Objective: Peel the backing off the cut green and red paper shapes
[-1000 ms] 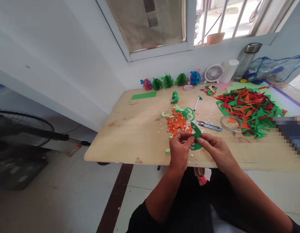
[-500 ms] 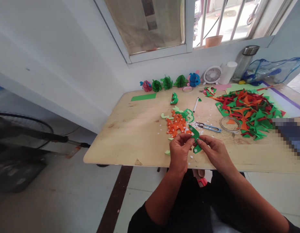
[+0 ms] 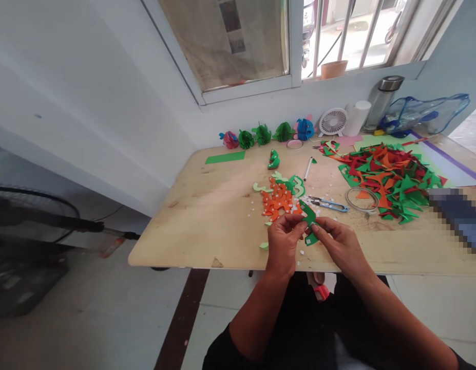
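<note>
Between my two hands is a curved green paper piece with small white squares on it. My left hand pinches its left edge with thumb and fingertips. On the other side, my right hand is closed on the same piece near its middle. Just beyond the hands lies a heap of orange paper pieces dotted with white squares. Light green curved pieces rest behind that heap. Blue-handled thread snips lie to the right among scattered white bits.
A large pile of red, orange and green paper scraps covers the right side, with a tape ring beside it. Folded paper figures, a small white fan and a bottle line the wall. A pen lies mid-table.
The view has shifted slightly. Both hands keep hold of the green paper piece, in nearly the same place; nothing else on the table has visibly moved.
</note>
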`<state>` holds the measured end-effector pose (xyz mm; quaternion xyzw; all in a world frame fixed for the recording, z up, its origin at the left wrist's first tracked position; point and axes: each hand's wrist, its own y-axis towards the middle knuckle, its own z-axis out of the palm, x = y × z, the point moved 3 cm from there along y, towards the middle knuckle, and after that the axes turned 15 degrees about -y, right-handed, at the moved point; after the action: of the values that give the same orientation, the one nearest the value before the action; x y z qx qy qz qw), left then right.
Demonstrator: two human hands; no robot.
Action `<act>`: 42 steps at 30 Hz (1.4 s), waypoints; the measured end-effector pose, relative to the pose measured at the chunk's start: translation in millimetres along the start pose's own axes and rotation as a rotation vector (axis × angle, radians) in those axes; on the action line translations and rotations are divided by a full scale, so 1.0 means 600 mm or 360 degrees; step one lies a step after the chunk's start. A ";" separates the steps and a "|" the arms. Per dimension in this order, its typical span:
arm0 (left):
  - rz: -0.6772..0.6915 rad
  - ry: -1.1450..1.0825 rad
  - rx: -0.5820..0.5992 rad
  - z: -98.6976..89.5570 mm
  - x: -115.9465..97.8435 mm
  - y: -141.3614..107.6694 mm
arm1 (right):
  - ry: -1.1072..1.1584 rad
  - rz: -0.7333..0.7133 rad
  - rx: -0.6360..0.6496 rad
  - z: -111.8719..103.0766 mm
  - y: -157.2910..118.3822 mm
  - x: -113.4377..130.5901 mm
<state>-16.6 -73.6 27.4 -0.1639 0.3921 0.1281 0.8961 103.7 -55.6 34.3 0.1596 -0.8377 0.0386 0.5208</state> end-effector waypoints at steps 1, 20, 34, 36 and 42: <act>0.0009 0.0008 0.0010 0.000 -0.001 0.000 | 0.0008 0.0007 0.0005 0.000 0.000 -0.001; -0.0028 0.0253 0.0286 -0.010 -0.012 -0.013 | 0.0316 0.0201 -0.0101 -0.002 -0.004 -0.014; 0.0468 0.0496 0.0270 0.010 -0.030 -0.019 | -0.0412 -0.0068 -0.0436 -0.013 -0.019 0.022; 0.0204 0.0257 0.0315 0.009 -0.023 -0.010 | -0.0381 -0.0057 -0.0420 -0.013 -0.021 0.021; -0.0228 -0.0130 0.0332 0.007 -0.020 0.002 | -0.0321 -0.0066 -0.0332 -0.011 -0.028 0.015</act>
<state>-22.1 -72.2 38.7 -0.0920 0.3537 0.0288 0.9304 110.8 -71.9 43.9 0.1250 -0.8819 -0.0756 0.4483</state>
